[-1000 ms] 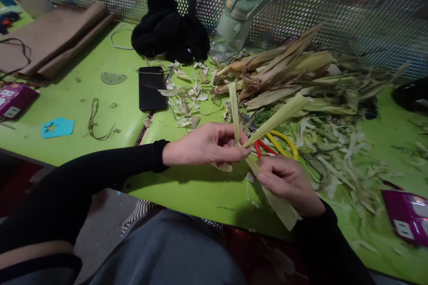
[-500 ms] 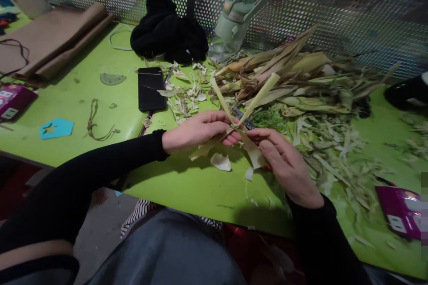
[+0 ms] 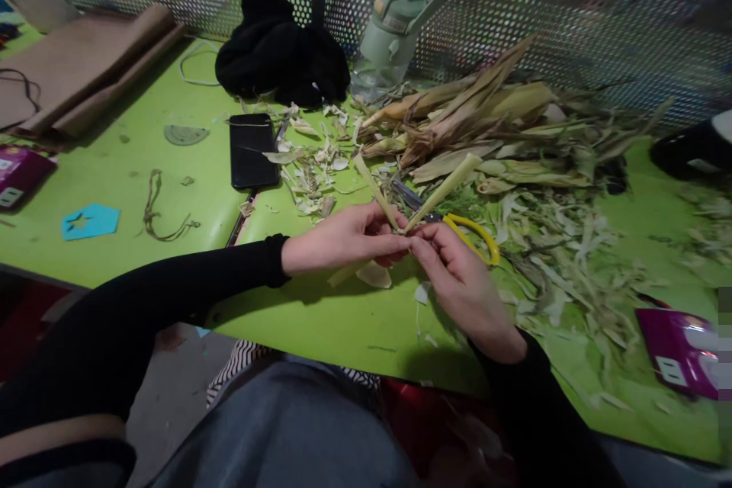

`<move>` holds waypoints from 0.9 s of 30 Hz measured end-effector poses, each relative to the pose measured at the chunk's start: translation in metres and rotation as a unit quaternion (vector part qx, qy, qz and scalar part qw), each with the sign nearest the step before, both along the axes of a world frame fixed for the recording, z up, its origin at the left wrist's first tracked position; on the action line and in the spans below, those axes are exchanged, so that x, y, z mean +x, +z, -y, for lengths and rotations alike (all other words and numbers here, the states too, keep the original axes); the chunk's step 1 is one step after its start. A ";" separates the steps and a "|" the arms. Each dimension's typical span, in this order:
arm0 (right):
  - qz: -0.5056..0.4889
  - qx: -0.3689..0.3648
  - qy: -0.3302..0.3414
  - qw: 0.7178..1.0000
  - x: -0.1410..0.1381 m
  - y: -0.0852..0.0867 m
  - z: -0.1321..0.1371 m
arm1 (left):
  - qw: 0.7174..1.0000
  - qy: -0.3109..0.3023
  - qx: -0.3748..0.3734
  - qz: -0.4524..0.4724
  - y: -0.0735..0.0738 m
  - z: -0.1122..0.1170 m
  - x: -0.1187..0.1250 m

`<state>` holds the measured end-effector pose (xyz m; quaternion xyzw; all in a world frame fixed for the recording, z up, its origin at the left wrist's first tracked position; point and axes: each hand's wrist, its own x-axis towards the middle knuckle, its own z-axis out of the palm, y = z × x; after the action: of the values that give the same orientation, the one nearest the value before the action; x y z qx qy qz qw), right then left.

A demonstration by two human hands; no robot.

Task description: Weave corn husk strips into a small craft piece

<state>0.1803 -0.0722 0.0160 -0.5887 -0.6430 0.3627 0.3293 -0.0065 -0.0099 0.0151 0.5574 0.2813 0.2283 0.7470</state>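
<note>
Pale corn husk strips [image 3: 444, 191] rise in a V from between my two hands, crossing at my fingertips. My left hand [image 3: 357, 238] is closed on them, and one strip end pokes out below it. Thumb and fingers of my right hand [image 3: 451, 267] pinch at the same crossing, touching my left thumb. What lies right at the pinch is hidden by the fingers. Just behind my right hand lie scissors with yellow handles [image 3: 479, 235], partly covered by the strips. A pale husk scrap [image 3: 375, 275] rests on the table under my left hand.
Dried corn husks [image 3: 492, 114] are heaped at the back right, with shredded husk [image 3: 583, 259] in front. A black phone [image 3: 253, 152], black cloth [image 3: 280, 53] and green bottle [image 3: 386, 38] stand or lie behind my hands. A blue star-cut card [image 3: 90, 222] and purple packet [image 3: 678, 351] lie at the sides.
My right hand has moved left to meet my left fingertips. The lower right strip it held is now hidden, and the scissors' yellow handle has come into view. The camera view has shifted slightly.
</note>
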 end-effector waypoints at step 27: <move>-0.074 -0.031 -0.031 0.996 0.002 -0.001 -0.011 | 0.992 -0.093 -0.079 -0.017 0.000 -0.007 -0.001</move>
<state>0.1822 -0.0615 0.0154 -0.5901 -0.5868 0.4140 0.3688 -0.0078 -0.0027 0.0151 0.5243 0.2580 0.1248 0.8018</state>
